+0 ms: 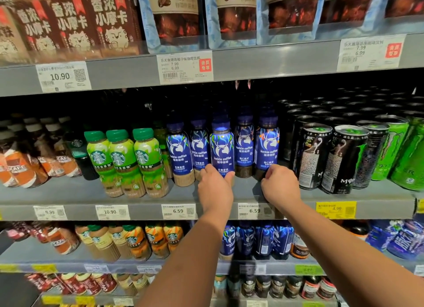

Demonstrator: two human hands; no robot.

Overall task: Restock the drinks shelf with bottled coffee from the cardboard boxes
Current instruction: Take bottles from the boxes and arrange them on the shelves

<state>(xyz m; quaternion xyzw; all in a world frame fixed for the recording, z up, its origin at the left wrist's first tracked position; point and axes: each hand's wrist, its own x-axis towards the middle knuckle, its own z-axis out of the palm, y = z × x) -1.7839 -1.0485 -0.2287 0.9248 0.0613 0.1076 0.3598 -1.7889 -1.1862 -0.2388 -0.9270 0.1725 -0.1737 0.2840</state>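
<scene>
Several blue Luckin coffee bottles stand in rows on the grey middle shelf (229, 196). My left hand (214, 185) grips the base of the front blue latte bottle (221, 146), thumb on its right side. My right hand (278, 183) is at the base of the rightmost blue bottle (267, 146), fingers curled against its lower part; how firmly it holds is hard to tell. More blue bottles stand behind and to the left (177, 150). No cardboard box is in view.
Green Starbucks bottles (121, 159) stand left of the blue ones; black and green energy drink cans (339, 157) stand to the right. Price tags line the shelf edges. Shelves above and below hold cartons, pouches and more bottles (257, 240).
</scene>
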